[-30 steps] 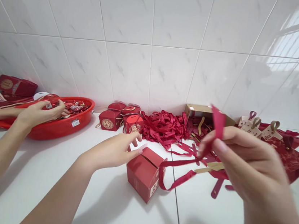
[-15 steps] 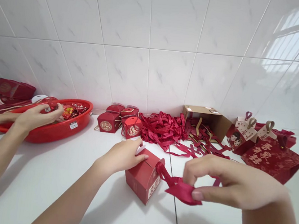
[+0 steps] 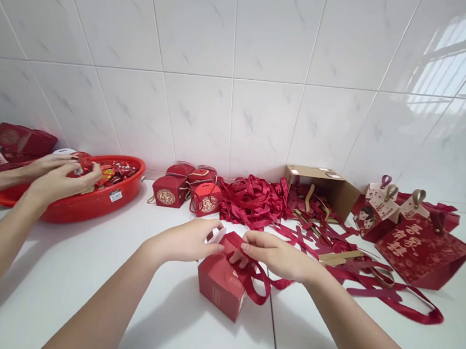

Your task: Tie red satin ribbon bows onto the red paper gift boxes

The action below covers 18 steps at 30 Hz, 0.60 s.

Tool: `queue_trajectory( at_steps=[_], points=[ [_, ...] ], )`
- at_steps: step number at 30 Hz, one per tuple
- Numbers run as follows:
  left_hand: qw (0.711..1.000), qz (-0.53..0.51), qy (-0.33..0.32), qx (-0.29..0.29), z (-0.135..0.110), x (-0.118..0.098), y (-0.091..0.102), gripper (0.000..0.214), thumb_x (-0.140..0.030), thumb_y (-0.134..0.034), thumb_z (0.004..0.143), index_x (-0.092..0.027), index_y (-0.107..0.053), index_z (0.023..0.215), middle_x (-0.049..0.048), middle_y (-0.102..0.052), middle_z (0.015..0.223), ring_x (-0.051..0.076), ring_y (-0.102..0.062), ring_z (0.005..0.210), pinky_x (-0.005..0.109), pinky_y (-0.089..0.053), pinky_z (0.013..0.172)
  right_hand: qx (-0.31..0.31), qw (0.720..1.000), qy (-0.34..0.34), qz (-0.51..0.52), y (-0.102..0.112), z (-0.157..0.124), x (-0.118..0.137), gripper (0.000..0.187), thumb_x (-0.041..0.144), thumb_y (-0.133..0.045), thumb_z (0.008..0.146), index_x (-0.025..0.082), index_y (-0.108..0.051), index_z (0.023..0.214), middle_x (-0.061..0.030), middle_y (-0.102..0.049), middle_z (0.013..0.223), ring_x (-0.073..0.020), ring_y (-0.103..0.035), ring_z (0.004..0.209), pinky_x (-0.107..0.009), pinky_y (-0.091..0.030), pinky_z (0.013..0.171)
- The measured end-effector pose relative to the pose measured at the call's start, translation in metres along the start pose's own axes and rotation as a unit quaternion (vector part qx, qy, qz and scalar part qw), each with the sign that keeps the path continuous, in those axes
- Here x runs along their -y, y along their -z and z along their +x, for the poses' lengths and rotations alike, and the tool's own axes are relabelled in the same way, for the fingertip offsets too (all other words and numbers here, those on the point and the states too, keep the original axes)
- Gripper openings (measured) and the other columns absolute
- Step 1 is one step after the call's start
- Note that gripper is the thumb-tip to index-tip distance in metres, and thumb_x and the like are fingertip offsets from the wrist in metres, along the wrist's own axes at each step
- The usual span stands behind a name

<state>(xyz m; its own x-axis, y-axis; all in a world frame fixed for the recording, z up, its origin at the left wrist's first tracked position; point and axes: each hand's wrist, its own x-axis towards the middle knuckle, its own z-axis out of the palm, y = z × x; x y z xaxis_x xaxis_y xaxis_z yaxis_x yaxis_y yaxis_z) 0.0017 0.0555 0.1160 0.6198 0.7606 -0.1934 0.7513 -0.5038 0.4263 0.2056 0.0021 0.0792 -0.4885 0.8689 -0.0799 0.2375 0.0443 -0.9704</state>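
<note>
A small red cardboard gift box [image 3: 221, 286] stands on the white table in front of me, its top flaps partly raised. My left hand [image 3: 186, 240] is closed on the box's far left edge, by a flap whose white inner side shows. My right hand [image 3: 278, 253] is closed at the upper right of the box, thumb and fingers on the top flap. From under that hand hangs a dark red satin ribbon [image 3: 258, 295], looped down the box's right side and trailing to the right. Whether the right fingers also grip the ribbon is hidden.
Closed gift boxes [image 3: 169, 192], a heap of ribbon [image 3: 255, 200] and a tipped carton [image 3: 343, 196] of strips line the tiled wall. Printed gift bags [image 3: 423, 251] stand right. At left, another person's hands [image 3: 60, 181] reach into a red basin [image 3: 97, 206] of wrapped sweets.
My right hand has come left from the pulled-out ribbon to the box top, and the ribbon now hangs slack. The box has turned slightly. My left hand stays on it.
</note>
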Motion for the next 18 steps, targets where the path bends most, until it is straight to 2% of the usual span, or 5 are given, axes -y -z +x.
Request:
queue_trajectory(
  at_steps=[3, 6, 12, 18],
  points=[
    [0.997, -0.064, 0.014, 0.041, -0.003, 0.007, 0.008, 0.041, -0.043, -0.053, 0.08, -0.02, -0.052, 0.114, 0.0033, -0.064, 0.086, 0.018, -0.063, 0.069, 0.026, -0.046, 0.058, -0.008, 1.0, 0.003, 0.01, -0.002, 0.001, 0.001, 0.024, 0.039, -0.044, 0.093, 0.017, -0.051, 0.087, -0.0089, -0.066, 0.098, -0.0178, -0.061, 0.09, -0.033, -0.045, 0.082],
    [0.994, -0.1, 0.023, 0.046, -0.004, 0.01, 0.01, 0.055, -0.043, -0.057, 0.078, -0.017, -0.047, 0.126, 0.0018, -0.062, 0.08, 0.019, -0.062, 0.069, 0.026, -0.046, 0.058, -0.003, 1.0, 0.007, 0.009, -0.003, 0.001, 0.002, 0.025, 0.039, -0.045, 0.093, 0.017, -0.05, 0.084, -0.0068, -0.064, 0.092, -0.0151, -0.058, 0.082, -0.03, -0.045, 0.076],
    [0.987, -0.14, 0.013, 0.073, -0.004, 0.004, 0.008, 0.053, -0.043, -0.06, 0.076, -0.017, -0.05, 0.121, -0.0026, -0.054, 0.068, 0.016, -0.059, 0.065, 0.025, -0.044, 0.057, -0.011, 0.999, -0.002, -0.041, -0.004, -0.001, 0.005, 0.026, 0.038, -0.045, 0.093, 0.019, -0.044, 0.075, 0.0017, -0.054, 0.074, -0.0097, -0.046, 0.066, -0.022, -0.035, 0.061],
    [0.987, -0.144, 0.004, 0.076, -0.006, 0.0, 0.007, 0.047, -0.043, -0.06, 0.077, -0.018, -0.051, 0.116, -0.0044, -0.048, 0.064, 0.016, -0.059, 0.065, 0.025, -0.045, 0.056, -0.038, 0.996, -0.016, -0.078, -0.006, 0.0, 0.005, 0.025, 0.03, -0.044, 0.09, 0.019, -0.041, 0.068, 0.0034, -0.047, 0.068, -0.0102, -0.043, 0.063, -0.023, -0.033, 0.06]
  ],
)
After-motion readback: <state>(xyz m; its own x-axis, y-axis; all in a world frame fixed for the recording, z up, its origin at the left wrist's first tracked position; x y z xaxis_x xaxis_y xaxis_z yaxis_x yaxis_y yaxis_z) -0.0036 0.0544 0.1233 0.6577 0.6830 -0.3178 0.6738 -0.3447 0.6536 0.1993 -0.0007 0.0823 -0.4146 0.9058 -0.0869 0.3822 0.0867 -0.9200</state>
